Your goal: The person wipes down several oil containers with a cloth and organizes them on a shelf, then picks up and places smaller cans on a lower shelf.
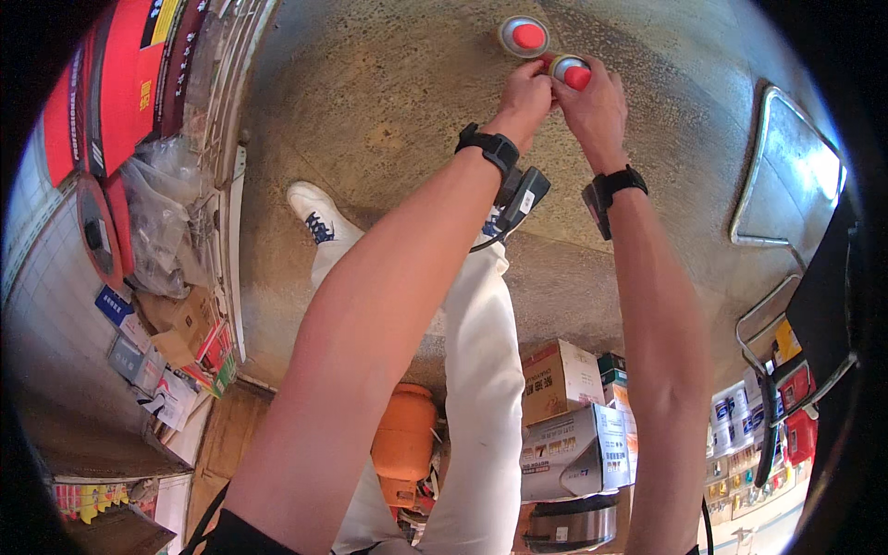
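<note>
My right hand [598,107] is wrapped around an aerosol can [559,64] with a red cap, which is seen from above. Close against it, my left hand [528,97] has its fingers curled in at the can's near left side. What those fingers grip is hidden. A second red-capped aerosol can [508,30] is just beyond my left hand, and I cannot tell whether it stands on the floor. Both wrists carry black straps with small devices, and a cable runs from the left one.
Speckled concrete floor [388,132] lies ahead of my feet. Metal shelving [239,173] with red packages [128,83] lines the left. A metal-framed chair [760,166] is on the right. Behind me are an orange gas cylinder [406,430] and cardboard cartons [555,381].
</note>
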Motion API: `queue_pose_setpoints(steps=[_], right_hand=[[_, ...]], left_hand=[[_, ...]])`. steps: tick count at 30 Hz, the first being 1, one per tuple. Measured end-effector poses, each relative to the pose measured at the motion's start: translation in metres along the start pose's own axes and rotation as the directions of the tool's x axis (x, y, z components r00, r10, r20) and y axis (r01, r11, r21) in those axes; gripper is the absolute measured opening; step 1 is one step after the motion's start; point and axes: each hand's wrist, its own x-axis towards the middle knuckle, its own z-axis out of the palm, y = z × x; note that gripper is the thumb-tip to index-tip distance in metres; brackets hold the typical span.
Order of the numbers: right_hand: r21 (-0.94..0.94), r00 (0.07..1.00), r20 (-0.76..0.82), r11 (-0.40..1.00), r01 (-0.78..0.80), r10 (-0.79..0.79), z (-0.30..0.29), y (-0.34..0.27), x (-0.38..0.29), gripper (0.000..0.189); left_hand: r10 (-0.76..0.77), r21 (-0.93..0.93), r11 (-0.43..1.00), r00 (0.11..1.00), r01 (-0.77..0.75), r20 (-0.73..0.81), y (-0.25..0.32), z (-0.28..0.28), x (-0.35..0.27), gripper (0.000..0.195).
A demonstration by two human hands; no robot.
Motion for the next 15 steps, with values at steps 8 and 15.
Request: queue_pose_setpoints(steps=[8, 15], right_hand=[[0.104, 0.99, -0.141, 0.994, 0.016, -0.001, -0.024, 0.021, -0.036, 0.081], [-0.015, 0.859, 0.487, 0.985, -0.172, 0.157, -0.112, 0.001, -0.301, 0.034]], left_hand=[[-0.151, 0.101, 0.984, 0.988, 0.149, 0.017, 0.005, -0.028, -0.059, 0.059], [-0.254, 0.993, 0.11, 0.964, -0.05, 0.076, -0.008, -0.163, -0.281, 0.038]])
